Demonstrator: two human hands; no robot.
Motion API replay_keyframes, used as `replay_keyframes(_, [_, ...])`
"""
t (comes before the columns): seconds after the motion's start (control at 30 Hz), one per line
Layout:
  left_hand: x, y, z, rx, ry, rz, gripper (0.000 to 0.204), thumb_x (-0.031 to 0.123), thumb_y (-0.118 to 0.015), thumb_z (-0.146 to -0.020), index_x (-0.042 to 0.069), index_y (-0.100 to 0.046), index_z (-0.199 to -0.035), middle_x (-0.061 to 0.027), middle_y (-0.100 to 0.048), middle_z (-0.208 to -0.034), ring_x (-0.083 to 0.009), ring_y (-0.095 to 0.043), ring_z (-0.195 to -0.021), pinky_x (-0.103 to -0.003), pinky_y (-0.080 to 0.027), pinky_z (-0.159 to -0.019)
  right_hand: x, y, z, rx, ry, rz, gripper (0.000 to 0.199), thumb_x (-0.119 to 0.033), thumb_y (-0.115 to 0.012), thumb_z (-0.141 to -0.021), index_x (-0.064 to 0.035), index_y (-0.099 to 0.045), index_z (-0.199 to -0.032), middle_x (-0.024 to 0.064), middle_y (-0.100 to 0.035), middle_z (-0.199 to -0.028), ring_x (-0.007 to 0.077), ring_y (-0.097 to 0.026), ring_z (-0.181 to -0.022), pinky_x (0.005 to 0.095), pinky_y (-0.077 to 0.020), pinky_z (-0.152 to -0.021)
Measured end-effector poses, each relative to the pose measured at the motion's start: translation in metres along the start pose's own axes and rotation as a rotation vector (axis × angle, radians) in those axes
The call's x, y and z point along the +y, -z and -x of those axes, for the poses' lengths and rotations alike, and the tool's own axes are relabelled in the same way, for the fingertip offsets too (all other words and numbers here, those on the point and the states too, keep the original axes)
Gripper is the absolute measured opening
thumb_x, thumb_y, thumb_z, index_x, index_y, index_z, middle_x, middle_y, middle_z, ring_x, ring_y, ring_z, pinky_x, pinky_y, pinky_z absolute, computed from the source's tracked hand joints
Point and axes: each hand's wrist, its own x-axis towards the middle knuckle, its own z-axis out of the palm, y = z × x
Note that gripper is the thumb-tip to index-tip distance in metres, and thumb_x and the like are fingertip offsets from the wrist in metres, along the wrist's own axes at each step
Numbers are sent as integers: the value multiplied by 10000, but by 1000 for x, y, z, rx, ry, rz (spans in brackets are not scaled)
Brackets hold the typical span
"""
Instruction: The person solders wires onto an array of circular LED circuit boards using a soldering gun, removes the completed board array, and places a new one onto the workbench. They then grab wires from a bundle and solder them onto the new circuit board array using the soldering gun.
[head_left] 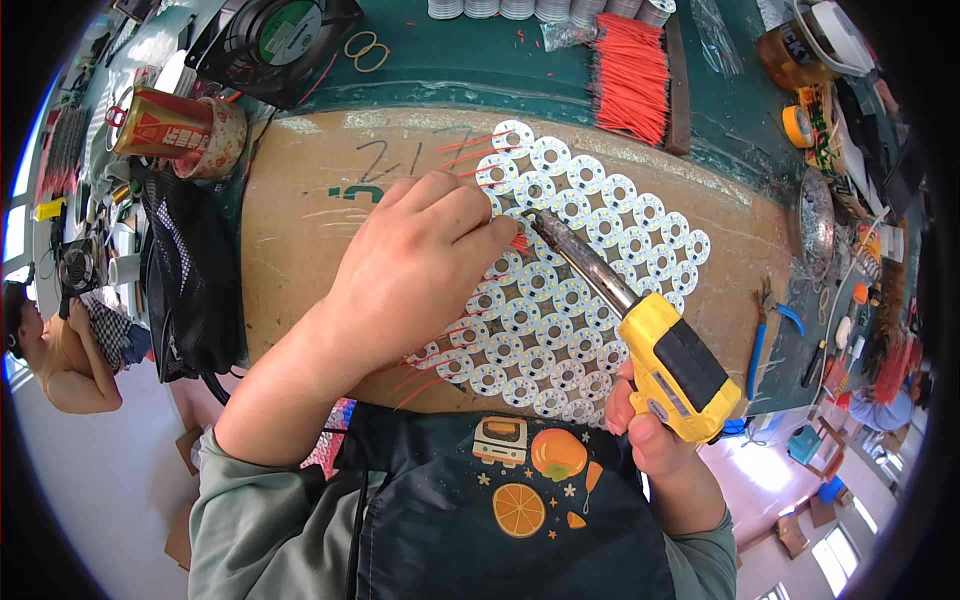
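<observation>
My left hand point(415, 260) is closed in a pinch over the left side of a panel of round white LED boards point(572, 290). Short red wires point(519, 242) stick out at its fingertips. A yellow and black soldering gun point(685, 365) is gripped in my right hand point(650, 430), its metal barrel slanting up and left. The dark tip meets or hovers just over a board beside the left fingertips; I cannot tell if it touches. More red wires trail leftward from boards along the panel's left edge. Under the panel lies a brown cardboard sheet point(310, 230).
A bundle of red wires point(632, 80) lies at the back, near stacked white discs point(540, 8). Back left are a black fan point(275, 40) and a red can point(165, 125). Blue-handled pliers point(760, 340) lie right, below a metal bowl point(815, 225). Another person point(65, 350) sits far left.
</observation>
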Motion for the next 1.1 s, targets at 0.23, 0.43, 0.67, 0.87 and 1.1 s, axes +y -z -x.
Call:
replay_keyframes(0.23, [-1, 0, 1, -16, -32, -37, 355, 31, -692, -649, 64, -724, -1001, -36, -621, -898, -228, -621, -881, -351, -512, -779, -1, -1, 1, 13, -31, 10, 674, -441, -822, -780, -24, -498, -1198, 12, -491, -723, 127, -495, -634, 284, -422, -556])
replay_keyframes(0.43, [-1, 0, 1, -32, -25, -35, 358, 28, -689, -655, 64, -720, -1009, -37, -615, -906, -225, -615, -893, -349, -512, -786, 1, -2, 2, 17, -45, 2, 665, -449, -811, -789, -32, -496, -1201, 4, -483, -722, 119, -478, -626, 281, -416, -556])
replay_keyframes(0.67, [0, 0, 2, -34, -26, -39, 362, 30, -690, -654, 59, -719, -1014, -38, -611, -906, -225, -614, -894, -349, -513, -795, 5, 3, 1, -34, -6, 37, 786, -458, -809, -794, -19, -457, -1343, 2, -477, -726, 111, -471, -631, 272, -409, -563])
replay_keyframes(0.87, [1, 2, 0, -48, -16, -38, 350, 28, -690, -658, 57, -719, -1005, -41, -614, -911, -229, -615, -902, -354, -514, -806, 7, 10, 5, -38, 10, 10, 882, -468, -823, -781, -5, -425, -1418, 3, -487, -748, 117, -473, -629, 271, -410, -563])
replay_keyframes(1.1, [2, 13, -11, -31, 59, 20, 261, 39, -698, -741, 81, -729, -997, -74, -641, -923, -273, -627, -879, -382, -521, -795, -13, 12, -1, 26, 64, 8, 917, -485, -836, -767, 22, -427, -1412, 8, -493, -723, 112, -486, -599, 262, -415, -544])
